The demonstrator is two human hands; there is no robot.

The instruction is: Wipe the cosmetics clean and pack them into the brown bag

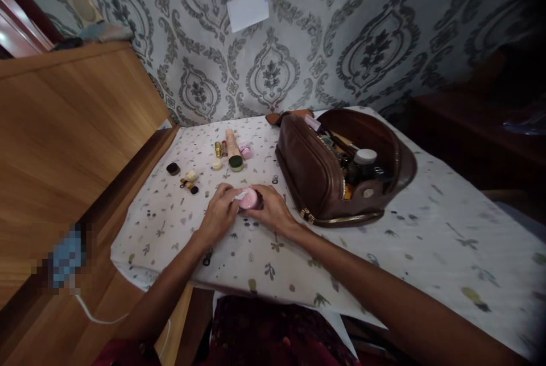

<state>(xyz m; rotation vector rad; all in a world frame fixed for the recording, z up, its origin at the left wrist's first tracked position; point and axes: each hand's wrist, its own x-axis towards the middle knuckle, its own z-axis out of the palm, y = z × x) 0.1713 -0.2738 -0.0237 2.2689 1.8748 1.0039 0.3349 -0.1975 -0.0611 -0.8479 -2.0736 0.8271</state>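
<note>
Head view showed the right hand [273,208] gripping a pink-lidded jar [248,199] over the patterned tablecloth [264,258], while the left hand [220,209] pinched a white wipe [241,195] against its lid. Just right of the hands sat an open brown toiletry bag [313,167], and beyond them a squeeze tube [232,147] lay among small cosmetics.

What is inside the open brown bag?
The brown bag holds a white-lidded container, standing upright beside dark items, with slim sticks and something orange showing. The bag's front wall and the upper items cover whatever lies at the bottom.
</note>
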